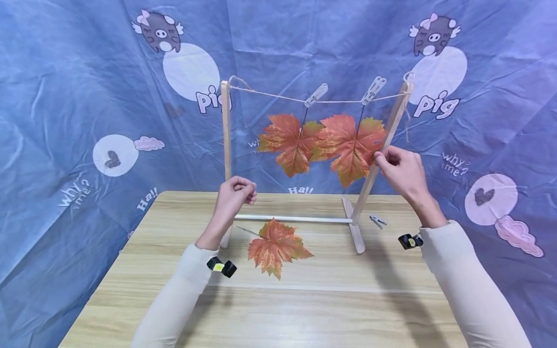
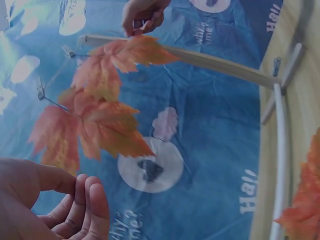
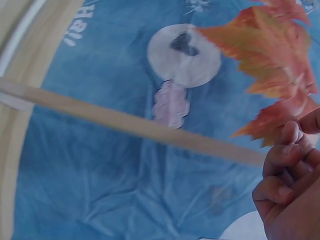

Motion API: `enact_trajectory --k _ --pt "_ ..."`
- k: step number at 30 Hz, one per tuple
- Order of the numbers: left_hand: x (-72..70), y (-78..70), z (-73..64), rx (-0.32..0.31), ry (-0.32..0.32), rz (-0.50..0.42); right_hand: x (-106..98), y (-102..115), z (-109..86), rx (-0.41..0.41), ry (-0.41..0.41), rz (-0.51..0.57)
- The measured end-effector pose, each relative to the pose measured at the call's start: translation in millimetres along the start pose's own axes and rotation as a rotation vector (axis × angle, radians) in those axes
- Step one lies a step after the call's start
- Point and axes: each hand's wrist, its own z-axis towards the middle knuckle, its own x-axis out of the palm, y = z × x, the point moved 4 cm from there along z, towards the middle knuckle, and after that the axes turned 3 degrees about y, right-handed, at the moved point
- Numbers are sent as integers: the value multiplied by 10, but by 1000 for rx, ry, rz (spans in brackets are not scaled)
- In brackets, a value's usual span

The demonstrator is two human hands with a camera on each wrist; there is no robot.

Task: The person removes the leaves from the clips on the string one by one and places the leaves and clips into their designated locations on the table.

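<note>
Two orange-red maple leaves hang by their stems from a string. The left hanging leaf (image 1: 296,145) overlaps the right hanging leaf (image 1: 350,145), and a pale clothespin (image 1: 316,95) and a second clothespin (image 1: 373,91) grip their stems. My right hand (image 1: 402,169) pinches the right leaf's outer edge between thumb and index finger, close to the rack's right post (image 1: 393,121). Loosely curled, my left hand (image 1: 235,195) is raised by the left post (image 1: 227,130) with nothing in its fingers. A third maple leaf (image 1: 278,246) lies on the table below it.
The wooden rack stands on the table (image 1: 304,309), its feet joined by a white bar (image 1: 296,219). A loose clothespin (image 1: 377,222) lies right of the rack's right foot (image 1: 354,234). Behind hangs a blue printed cloth (image 1: 278,43).
</note>
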Motion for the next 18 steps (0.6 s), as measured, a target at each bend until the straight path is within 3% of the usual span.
enact_trajectory --k 10,18 --pt "137 -364 98 83 43 47 -17 432 153 -90 33 81" --pt "265 -652 146 178 72 60 -6 716 259 -118 51 105"
